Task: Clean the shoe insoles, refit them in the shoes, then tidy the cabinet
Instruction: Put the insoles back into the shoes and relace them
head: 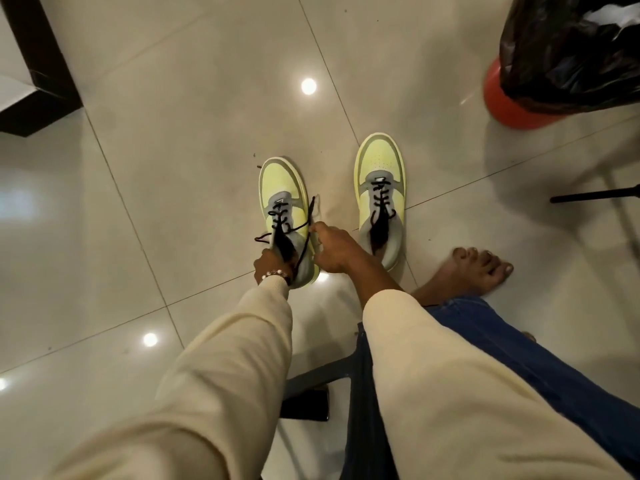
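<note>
Sneakers in pale yellow and grey sit on the glossy tiled floor [194, 109] at mid-frame. The left hand [273, 266] grips the heel end of the left shoe [285, 199], fingers tucked at its opening. The right hand [334, 249] is curled, pinching a black lace [309, 216] beside that shoe. The other shoe [380, 174] stands apart, right of centre. A bare foot [467, 271] rests lower right; a red bin [505, 102] with a black bag [568, 50] occupies the upper right.

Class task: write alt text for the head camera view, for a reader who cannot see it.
Both hands hold a yellow-green sneaker on a tiled floor: left hand at its heel, right hand beside its black laces. The matching sneaker stands apart, near a bare foot.
</note>
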A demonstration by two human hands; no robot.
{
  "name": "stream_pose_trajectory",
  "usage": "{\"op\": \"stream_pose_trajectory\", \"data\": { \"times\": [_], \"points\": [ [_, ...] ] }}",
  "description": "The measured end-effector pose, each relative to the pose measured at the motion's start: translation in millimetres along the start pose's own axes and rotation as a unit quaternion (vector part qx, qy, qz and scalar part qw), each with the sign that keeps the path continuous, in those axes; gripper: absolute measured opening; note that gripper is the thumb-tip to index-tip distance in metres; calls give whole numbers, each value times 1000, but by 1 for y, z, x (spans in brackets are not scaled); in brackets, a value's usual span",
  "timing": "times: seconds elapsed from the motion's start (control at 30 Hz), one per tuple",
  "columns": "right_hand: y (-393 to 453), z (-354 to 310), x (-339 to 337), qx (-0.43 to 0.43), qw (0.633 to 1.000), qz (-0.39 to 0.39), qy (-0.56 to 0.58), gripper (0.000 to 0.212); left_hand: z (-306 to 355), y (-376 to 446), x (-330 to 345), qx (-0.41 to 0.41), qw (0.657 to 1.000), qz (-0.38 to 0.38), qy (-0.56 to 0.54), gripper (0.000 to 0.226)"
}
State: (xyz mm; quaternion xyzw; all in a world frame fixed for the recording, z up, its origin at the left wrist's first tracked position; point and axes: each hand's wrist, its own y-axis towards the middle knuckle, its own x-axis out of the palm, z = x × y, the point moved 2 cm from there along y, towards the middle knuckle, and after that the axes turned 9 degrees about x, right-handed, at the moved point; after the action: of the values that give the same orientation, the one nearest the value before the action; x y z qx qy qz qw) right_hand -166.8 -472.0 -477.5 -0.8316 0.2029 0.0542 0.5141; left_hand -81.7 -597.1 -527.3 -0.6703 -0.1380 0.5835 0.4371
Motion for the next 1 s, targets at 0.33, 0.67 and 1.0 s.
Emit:
{"op": "stream_pose_trajectory", "data": {
  "times": [0.33, 0.67, 1.0],
  "points": [
    [-43, -36, -28, 9, 999, -21, -45, 56, 22, -65, -44, 9, 996, 88, -26, 28],
    [-178, -53, -110, 22, 949, 267, 168, 55, 104, -199, -136, 220, 941, 202, -160, 28],
    [-373, 14, -136, 36, 798, 537, 272, 47, 160, -400, -150, 494, 830, 222, -132, 26]
  ]
}}
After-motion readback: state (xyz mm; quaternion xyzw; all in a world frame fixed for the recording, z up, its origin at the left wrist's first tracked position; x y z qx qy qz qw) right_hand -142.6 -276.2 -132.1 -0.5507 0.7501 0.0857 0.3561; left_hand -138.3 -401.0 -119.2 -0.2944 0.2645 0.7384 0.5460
